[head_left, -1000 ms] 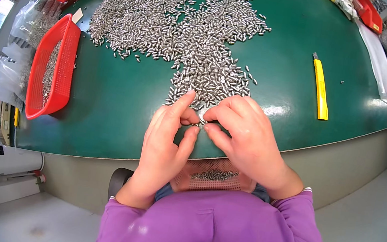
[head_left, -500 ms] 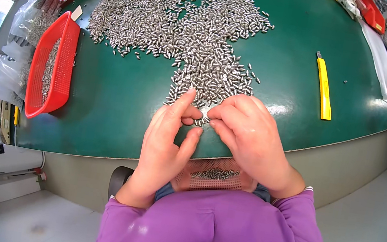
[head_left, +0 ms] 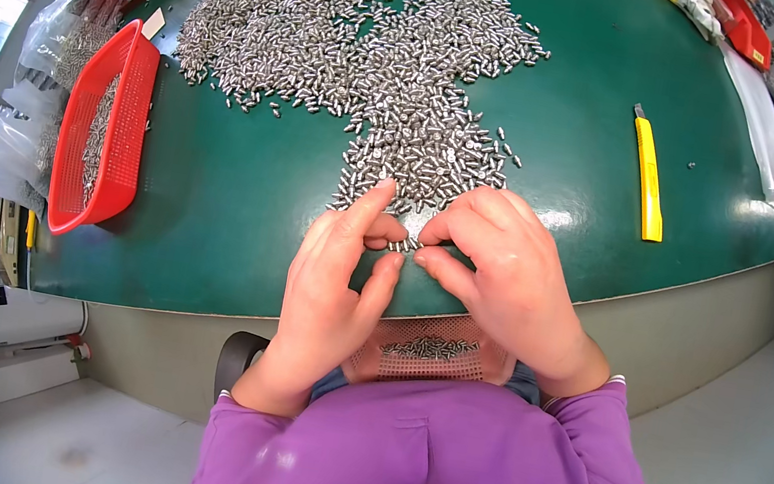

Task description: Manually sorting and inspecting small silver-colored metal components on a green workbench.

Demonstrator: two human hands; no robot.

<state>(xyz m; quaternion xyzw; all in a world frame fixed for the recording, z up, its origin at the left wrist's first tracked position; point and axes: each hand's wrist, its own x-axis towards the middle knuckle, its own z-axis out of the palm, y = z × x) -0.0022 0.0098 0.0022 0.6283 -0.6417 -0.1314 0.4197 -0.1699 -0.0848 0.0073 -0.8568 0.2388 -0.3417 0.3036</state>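
Both of my hands meet at the near edge of a big pile of small silver bullet-shaped metal pieces (head_left: 428, 142). Between my fingertips is a short row of these pieces (head_left: 403, 245). My left hand (head_left: 327, 268) holds the row's left end between thumb and a bent finger, its index finger stretched toward the pile. From the other side, my right hand (head_left: 500, 265) has thumb and index finger closed around the right end, the other fingers curled. How firmly each hand grips is partly hidden. Below them, a pink mesh basket (head_left: 367, 355) holding more pieces sits at my lap.
The green tabletop (head_left: 221, 206) ends in a curved edge just before me. A long red basket (head_left: 128, 135) with metal pieces stands at the left. A yellow utility knife (head_left: 648, 180) lies to the right. Clear plastic bags (head_left: 24, 139) hang over the left side.
My right thumb and index finger have parted slightly around the row's end, with the thumb tip a little lower. My left hand stays almost still.
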